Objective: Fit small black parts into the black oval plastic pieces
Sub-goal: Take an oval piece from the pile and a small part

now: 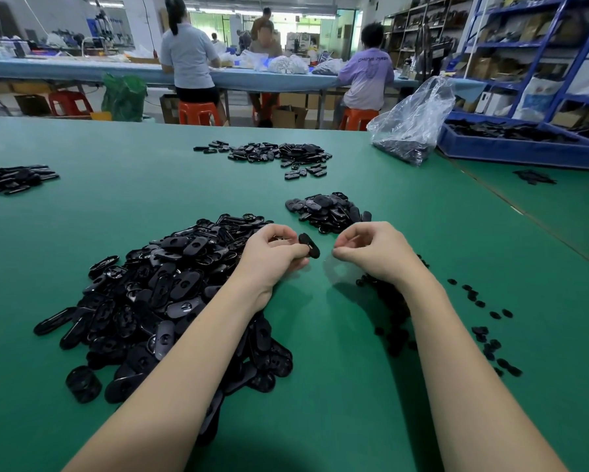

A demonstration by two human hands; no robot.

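Note:
My left hand (274, 255) grips a black oval plastic piece (309, 245) whose end sticks out to the right of the fingers. A short gap to its right, my right hand (371, 250) has its fingers curled with the tips pinched together; what they hold is too small to see. A big heap of black oval pieces (156, 294) lies under and left of my left forearm. Small black parts (490, 332) lie scattered and heaped under and right of my right forearm. A smaller pile of oval pieces (327, 211) sits just beyond both hands.
The green table (150, 185) carries further piles of ovals at the far middle (276, 155) and far left (13, 178). A clear plastic bag of parts (412, 124) and a blue tray (524, 144) stand at the far right. People sit at a bench behind.

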